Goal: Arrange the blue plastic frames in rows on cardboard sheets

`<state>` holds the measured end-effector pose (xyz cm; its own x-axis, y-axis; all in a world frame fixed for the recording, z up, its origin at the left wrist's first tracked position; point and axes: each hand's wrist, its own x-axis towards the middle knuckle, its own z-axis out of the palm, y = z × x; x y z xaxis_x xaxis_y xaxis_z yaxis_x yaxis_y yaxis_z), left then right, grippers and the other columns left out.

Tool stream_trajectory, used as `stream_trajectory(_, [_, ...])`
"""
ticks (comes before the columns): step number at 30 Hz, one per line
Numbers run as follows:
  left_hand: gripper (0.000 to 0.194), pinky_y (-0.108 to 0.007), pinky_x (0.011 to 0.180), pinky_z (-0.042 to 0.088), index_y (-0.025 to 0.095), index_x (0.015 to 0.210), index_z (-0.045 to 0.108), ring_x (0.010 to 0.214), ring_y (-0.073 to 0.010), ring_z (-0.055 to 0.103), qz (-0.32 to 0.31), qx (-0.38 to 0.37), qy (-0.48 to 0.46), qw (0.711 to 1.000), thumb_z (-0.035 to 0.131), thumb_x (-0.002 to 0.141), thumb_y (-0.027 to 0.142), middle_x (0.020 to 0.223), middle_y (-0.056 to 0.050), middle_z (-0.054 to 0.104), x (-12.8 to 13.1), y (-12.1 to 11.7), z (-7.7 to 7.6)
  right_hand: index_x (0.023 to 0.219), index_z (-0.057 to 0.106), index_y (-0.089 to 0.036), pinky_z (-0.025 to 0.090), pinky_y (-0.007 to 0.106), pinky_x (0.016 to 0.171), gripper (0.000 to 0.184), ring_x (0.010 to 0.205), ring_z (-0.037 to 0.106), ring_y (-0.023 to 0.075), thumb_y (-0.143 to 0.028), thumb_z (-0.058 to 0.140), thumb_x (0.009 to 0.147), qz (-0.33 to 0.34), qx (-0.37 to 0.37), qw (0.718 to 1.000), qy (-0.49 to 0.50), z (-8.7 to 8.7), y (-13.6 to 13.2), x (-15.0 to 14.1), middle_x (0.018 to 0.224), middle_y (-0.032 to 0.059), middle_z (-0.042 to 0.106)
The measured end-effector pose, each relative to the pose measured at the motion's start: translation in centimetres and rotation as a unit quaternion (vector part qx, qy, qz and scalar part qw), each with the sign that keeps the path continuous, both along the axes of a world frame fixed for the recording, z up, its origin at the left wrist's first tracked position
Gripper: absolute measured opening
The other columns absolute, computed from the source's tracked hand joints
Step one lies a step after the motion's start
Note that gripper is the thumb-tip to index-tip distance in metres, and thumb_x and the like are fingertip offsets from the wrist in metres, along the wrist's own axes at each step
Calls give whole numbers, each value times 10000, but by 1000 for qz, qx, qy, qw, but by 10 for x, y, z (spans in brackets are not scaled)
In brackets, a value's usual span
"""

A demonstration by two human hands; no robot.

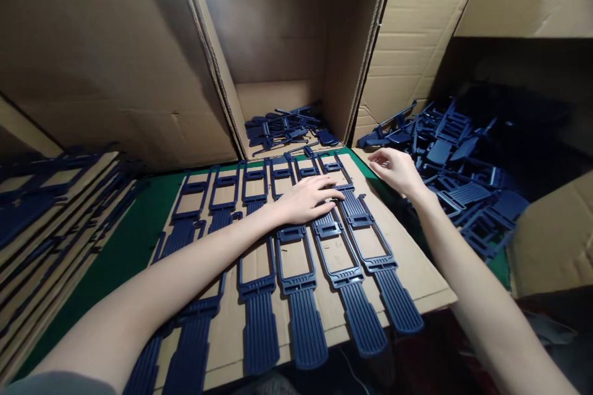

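Dark blue plastic pieces (pixel 296 259), each with an open rectangular frame and a ribbed tongue, lie in rows on a cardboard sheet (pixel 398 247). My left hand (pixel 310 199) rests palm down on the middle of these rows, fingers spread, covering parts of some pieces. Past the sheet's far right edge, my right hand (pixel 396 171) hovers with loosely bent fingers, a small gap between thumb and fingertips and nothing visible in them. Close beside it is a heap of loose blue plastic pieces (pixel 463 142). My left forearm hides several pieces at the left.
Layered cardboard sheets (pixel 69 222) bearing blue pieces are stacked at the left. A tall cardboard box (pixel 282 92) opens at the back, with a smaller blue pile (pixel 291 126) inside. Cardboard walls (pixel 407 37) flank it. Green table surface (pixel 155 197) shows between stack and sheet.
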<state>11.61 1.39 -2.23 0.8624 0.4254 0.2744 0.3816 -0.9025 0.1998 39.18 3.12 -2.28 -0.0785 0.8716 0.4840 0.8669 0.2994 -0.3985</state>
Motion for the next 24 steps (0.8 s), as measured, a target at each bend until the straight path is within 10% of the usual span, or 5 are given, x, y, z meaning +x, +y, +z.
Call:
stream_trajectory(7, [296,-479,1079,313,283,1189,602,1303,-255,400,7,17,-1,1000,428,952,323,1345,-54,498,0,0,-1,1048,648,-144,447,423,868,342,1044,553,309,-331,509,797,-137,-21,985,-108,-19,8,9,1112,174,606])
stream_trajectory(12, [304,-456,1079,322,265,1175,612,1264,-243,435,4,23,-1,1000,405,959,321,1313,-64,512,0,-2,1,1135,620,-106,327,521,1007,417,1355,253,390,-342,496,815,-180,-2,968,-175,-32,9,9,1490,208,282])
stream_trajectory(24, [290,-411,1084,335,239,1148,626,1249,-222,445,5,25,-14,1000,416,957,297,1299,-68,515,-2,-4,-1,1209,575,-44,212,537,1068,474,1399,177,346,-273,462,809,-238,-14,936,-260,-37,42,21,1513,223,246])
